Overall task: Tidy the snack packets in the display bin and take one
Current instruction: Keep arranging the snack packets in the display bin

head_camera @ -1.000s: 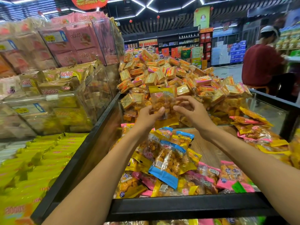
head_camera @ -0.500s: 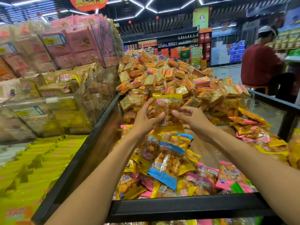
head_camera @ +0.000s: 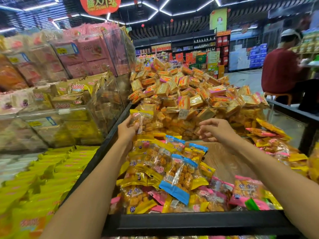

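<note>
Nearest the camera, the black-framed display bin [head_camera: 198,221] holds a loose heap of small snack packets [head_camera: 174,178] with yellow, blue and pink ends and clear windows showing orange pieces; they crowd its near and left parts, and a patch of wood-grain floor shows bare toward the right. Both forearms reach in over this heap. Above the far left edge of the bin, the left hand [head_camera: 126,129] grips a yellow-topped packet [head_camera: 143,120], thumb curled across its clear front and fingers behind, holding it upright and clear of the pile. The right hand [head_camera: 215,129] hangs apart from it to the right, over the far part of the bin, fingers loosely curled and holding nothing, touching no packet that can be seen. Behind a clear divider stands a tall mound of square orange and gold biscuit packs [head_camera: 186,90]. To the left, clear bins [head_camera: 57,118] hold yellow and pink packs, with yellow bags [head_camera: 43,178] below. Farther off, a person in a red top [head_camera: 283,71] sits before stocked shelves [head_camera: 189,45].
</note>
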Motion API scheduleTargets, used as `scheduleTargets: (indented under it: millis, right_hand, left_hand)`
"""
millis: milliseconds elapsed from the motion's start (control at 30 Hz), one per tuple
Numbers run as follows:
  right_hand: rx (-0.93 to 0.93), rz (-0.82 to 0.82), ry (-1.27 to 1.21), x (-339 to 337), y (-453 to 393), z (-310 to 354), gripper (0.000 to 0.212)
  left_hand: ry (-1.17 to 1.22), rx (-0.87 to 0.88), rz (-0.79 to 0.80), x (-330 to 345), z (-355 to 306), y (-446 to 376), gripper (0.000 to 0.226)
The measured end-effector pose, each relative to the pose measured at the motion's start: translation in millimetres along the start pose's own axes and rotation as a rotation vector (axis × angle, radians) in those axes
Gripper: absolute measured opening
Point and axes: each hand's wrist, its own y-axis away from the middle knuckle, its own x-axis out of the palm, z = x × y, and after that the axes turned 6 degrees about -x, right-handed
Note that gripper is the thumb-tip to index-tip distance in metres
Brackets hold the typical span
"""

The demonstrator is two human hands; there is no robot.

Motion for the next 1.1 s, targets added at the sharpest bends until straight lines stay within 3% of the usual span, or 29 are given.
scheduleTargets:
  millis: [133,333,500,733,833,933,1000,1100]
  right_hand:
    - [-0.023,0.095,0.092,-12,-10,13,0.017]
    - [-0.054,0.073,0.307,-53,-22,-11,0.014]
    - [-0.026,0.083,0.360,-64,-23,-32,0.014]
    - [-0.069,0.001,0.273,-83,-22,-8,0.015]
    - [-0.100,-0.015,0.351,-110,-11,-2,0.017]
    - [-0.129,-0.050,0.490,-143,2,-7,0.015]
    - [-0.151,-0.075,0.625,-159,11,-15,0.013]
    - [-0.163,-0.100,0.798,-174,22,-37,0.011]
  left_hand:
    - [-0.183,-0.008,0.083,18,0,-28,0.049]
    - [-0.527,-0.051,0.415,31,20,-45,0.047]
    - [-0.589,-0.034,0.393,22,41,-52,0.043]
    - [-0.552,-0.066,0.284,20,31,-48,0.035]
    - [-0.532,0.042,0.260,25,8,-40,0.033]
    - [-0.561,0.229,0.341,54,-25,-20,0.030]
    - [-0.577,0.359,0.438,90,-42,6,0.029]
    - [-0.602,0.432,0.706,152,-42,56,0.028]
